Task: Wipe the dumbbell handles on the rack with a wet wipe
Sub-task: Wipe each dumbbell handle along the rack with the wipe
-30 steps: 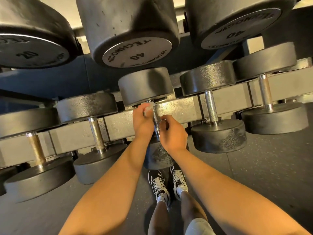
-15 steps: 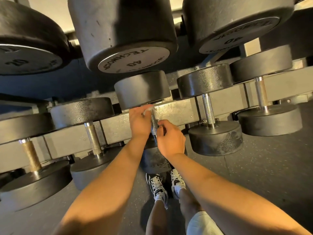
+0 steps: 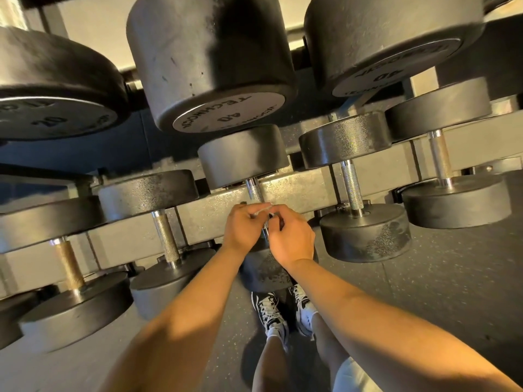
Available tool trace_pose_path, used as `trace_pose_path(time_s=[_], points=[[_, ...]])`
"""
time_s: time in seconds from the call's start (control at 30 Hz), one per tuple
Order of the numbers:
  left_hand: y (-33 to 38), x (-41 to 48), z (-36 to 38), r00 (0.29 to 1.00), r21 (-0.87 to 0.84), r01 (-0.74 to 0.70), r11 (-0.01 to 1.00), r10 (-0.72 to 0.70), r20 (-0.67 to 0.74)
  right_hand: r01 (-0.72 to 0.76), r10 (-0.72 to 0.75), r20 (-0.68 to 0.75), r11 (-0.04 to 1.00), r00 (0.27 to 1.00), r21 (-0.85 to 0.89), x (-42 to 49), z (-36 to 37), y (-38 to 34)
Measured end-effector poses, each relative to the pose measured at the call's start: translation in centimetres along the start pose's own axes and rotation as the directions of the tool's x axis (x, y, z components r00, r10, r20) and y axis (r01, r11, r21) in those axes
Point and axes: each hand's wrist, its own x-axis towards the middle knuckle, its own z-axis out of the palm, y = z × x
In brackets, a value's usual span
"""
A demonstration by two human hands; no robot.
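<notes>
The left hand [image 3: 244,224] and right hand [image 3: 293,236] were both closed, fingers curled, pinching the wet wipe [image 3: 262,208] around the handle [image 3: 254,190] of the middle dumbbell on the lower tier of the rack [image 3: 300,193]. The handle's long axis ran directly away from the person, and its bare knurled length lay just beyond both hands, neither clearly nearer. Overhead, an inverted end cap [image 3: 229,114] read "40" with lettering beginning "TECHNO"; the left cap [image 3: 51,117] read "20".

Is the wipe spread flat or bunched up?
Bunched: a thin white strip of wipe shows, pinched between left hand and right hand.
</notes>
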Motion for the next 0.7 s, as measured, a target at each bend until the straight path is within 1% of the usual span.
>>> trace_pose_path(time_s=[0.07,0.13,0.2,0.23,0.27,0.33,0.4,0.43,0.53,0.57,0.7], points=[[1.1,0.7,-0.7,0.999,-0.053,0.008,0.999,-0.010,-0.031,0.001,-0.001,0.003,1.000,1.000,-0.008,0.1,0.0,0.2],[2.3,1.7,-1.1,0.996,-0.059,0.008,0.998,-0.013,-0.089,0.011,-0.011,0.002,1.000,1.000,-0.011,0.1,-0.1,0.3],[3.3,2.6,-1.1,0.987,-0.068,0.056,0.996,-0.065,-0.145,0.017,-0.017,0.002,1.000,1.000,-0.004,0.1,-0.1,0.3],[3.5,2.8,-0.9,0.985,-0.076,0.082,0.994,-0.093,-0.148,0.013,-0.013,0.003,1.000,1.000,0.001,0.1,-0.1,0.4],[3.4,2.7,-0.7,0.986,-0.056,0.081,0.995,-0.089,-0.142,0.008,-0.008,0.002,1.000,1.000,0.003,0.1,-0.1,0.3],[2.9,2.0,-0.3,0.991,0.000,0.055,0.998,-0.054,-0.121,0.005,-0.005,-0.012,1.000,1.000,0.001,0.1,0.1,0.3],[2.3,1.0,0.1,0.993,-0.038,0.049,0.998,-0.052,-0.103,0.003,-0.003,-0.024,1.000,1.000,0.008,0.0,0.1,0.4],[2.1,0.4,0.1,0.996,-0.064,0.046,0.997,-0.051,-0.073,0.000,0.001,-0.026,1.000,1.000,0.019,0.0,0.2,0.4],[1.1,-1.3,0.6,0.989,-0.096,0.122,0.988,-0.113,0.098,-0.002,0.004,-0.040,0.999,0.999,0.049,0.0,0.2,0.5],[0.9,-1.6,0.7,0.984,-0.098,0.138,0.986,-0.125,0.130,-0.002,0.004,-0.041,0.999,0.999,0.054,0.0,0.2,0.5],[1.3,-1.6,0.4,0.979,-0.101,0.156,0.983,-0.140,0.147,0.003,0.000,-0.047,0.998,0.999,0.064,0.0,0.2,0.4]])
